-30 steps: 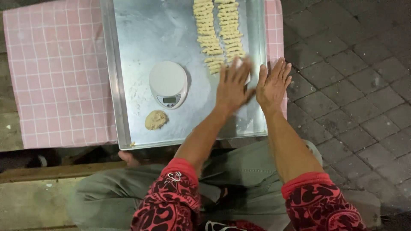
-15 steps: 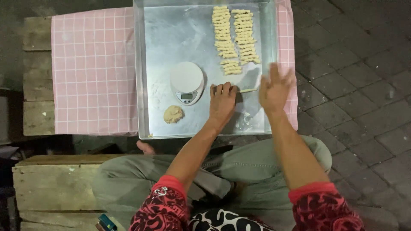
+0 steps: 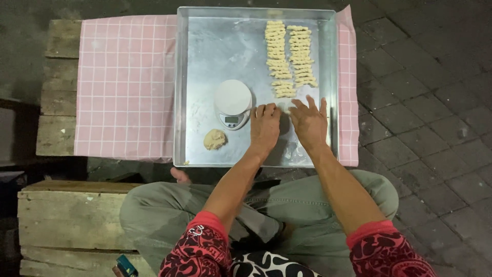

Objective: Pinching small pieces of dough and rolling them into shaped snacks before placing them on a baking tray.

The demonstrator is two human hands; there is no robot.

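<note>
Both hands flat on metal tray (image 3: pixel 205 61), centre frame.
Left hand (image 3: pixel 265 125) fingers together, right hand (image 3: pixel 309 122) spread, just below dough strips (image 3: pixel 288 56); scale (image 3: pixel 232 102) and dough ball (image 3: pixel 215 139) to their left.

Both hands (image 3: pixel 264 124) (image 3: pixel 309 122) flat on metal tray (image 3: pixel 200 61), beside scale (image 3: pixel 232 103), dough rows (image 3: pixel 288 56)

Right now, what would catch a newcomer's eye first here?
Two rows of pale dough pieces line the far half of a big metal tray. Both hands, left hand and right hand, press flat just below them, beside a small white scale and a dough lump.
</note>
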